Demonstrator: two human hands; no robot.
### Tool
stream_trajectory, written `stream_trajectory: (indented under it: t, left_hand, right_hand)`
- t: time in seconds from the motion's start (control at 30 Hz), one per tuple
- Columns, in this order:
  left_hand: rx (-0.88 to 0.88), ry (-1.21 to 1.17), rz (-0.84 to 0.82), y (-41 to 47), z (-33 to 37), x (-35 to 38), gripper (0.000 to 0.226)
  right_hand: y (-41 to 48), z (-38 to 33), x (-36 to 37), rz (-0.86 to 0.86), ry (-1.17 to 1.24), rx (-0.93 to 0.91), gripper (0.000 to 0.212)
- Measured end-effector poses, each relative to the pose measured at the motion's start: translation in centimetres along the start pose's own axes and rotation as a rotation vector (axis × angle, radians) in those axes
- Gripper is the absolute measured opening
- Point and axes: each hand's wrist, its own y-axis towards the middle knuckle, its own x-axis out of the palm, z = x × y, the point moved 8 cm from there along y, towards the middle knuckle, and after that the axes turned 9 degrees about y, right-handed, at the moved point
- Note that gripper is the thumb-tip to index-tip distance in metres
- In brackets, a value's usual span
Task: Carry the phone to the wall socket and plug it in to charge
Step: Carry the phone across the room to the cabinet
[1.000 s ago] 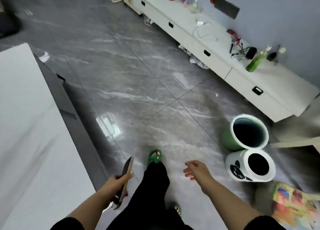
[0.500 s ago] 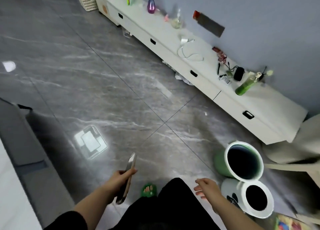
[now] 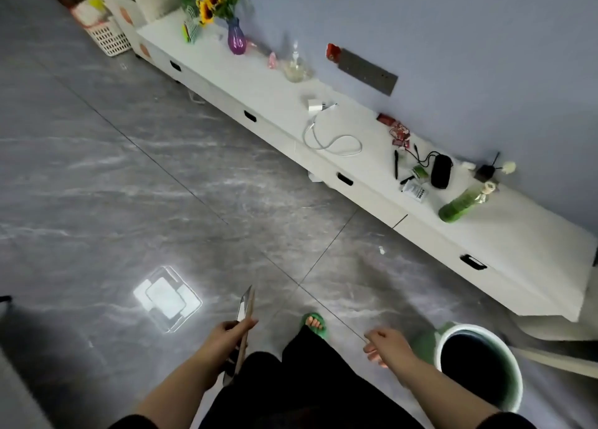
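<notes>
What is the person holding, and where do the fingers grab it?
The left hand holds the phone around its middle, edge-on, with the top end sticking out past the fingers. The right hand holds nothing.

Two bare forearms are seen rising from the bottom edge of the frame, each ending in short black sleeves that are cut off at the lower left and lower right. The left hand [image 3: 226, 335] and right hand [image 3: 386, 347] are uncovered, with no rings or watch visible. Loose black trousers [image 3: 291, 386] fill the lower centre. Just above them, a green open-toed rubber slipper [image 3: 315, 323] is worn, the toes exposed.
</notes>
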Motion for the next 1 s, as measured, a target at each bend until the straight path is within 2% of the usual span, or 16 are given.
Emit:
stream_trajectory:
  t: [0.23,0.4,0.57,0.67,0.87,1.0]
  left_hand:
    - [-0.041,0.058,0.011,6.4,9.6,-5.5,0.04]
    - [-0.031,0.151,-0.003,12.6,18.0,-9.7,0.042]
    - [0.016,0.247,-0.065,18.7,27.9,-12.5,0.037]
    - [0.035,0.332,-0.101,21.9,33.5,-12.8,0.046]
    - [0.071,0.512,-0.21,26.7,43.8,-9.5,0.051]
    - [0.084,0.557,-0.201,29.5,49.7,-7.0,0.06]
  right_hand:
    - [5.5,-19.0,3.8,-0.027,0.068,-0.153,0.018]
    - [9.8,-26.8,5.4,-0.023,0.12,-0.148,0.017]
    - [12.1,-29.5,4.9,0.099,0.188,-0.06,0.014]
    - [12.7,-30.1,4.0,0.164,0.25,0.0,0.014]
    - [14.4,-30.4,1.4,0.248,0.39,0.13,0.014]
    - [17.2,-32.5,-0.3,0.238,0.452,0.183,0.018]
